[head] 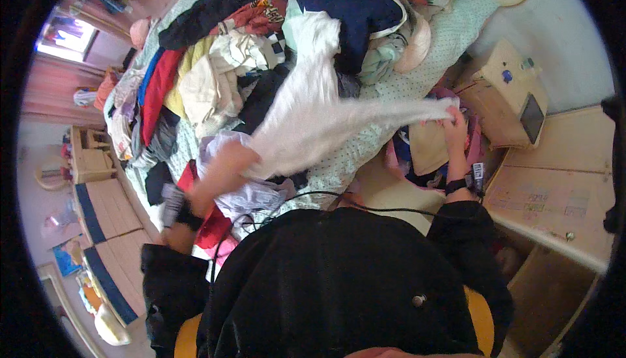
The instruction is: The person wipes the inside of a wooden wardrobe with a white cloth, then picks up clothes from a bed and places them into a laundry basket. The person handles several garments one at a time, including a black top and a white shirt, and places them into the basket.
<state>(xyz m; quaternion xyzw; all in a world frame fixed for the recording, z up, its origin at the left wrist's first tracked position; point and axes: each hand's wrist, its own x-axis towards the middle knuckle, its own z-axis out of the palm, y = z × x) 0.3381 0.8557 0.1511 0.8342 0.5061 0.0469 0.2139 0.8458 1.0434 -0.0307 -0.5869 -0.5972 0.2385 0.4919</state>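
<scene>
A white long-sleeved garment (313, 123) is stretched over the bed, slightly blurred. My right hand (456, 118) grips the end of one sleeve at the right, above a pink-rimmed container. At the garment's left edge is my left hand (234, 160), closed on the fabric and blurred. Under and beside the left hand lie a pale lilac cloth (254, 199) and a red cloth (212, 231). Beyond the white garment rest a navy garment (342, 1), a cream garment (208, 94) and a black garment (210, 15).
The bed (450, 25) has a pale dotted cover and heaped clothes. A pink-rimmed container (477, 147) with cloth in it stands right of the bed, near a cardboard box (481, 108). A black cable (391, 208) crosses before my body. Wooden cabinets (105, 209) stand at left.
</scene>
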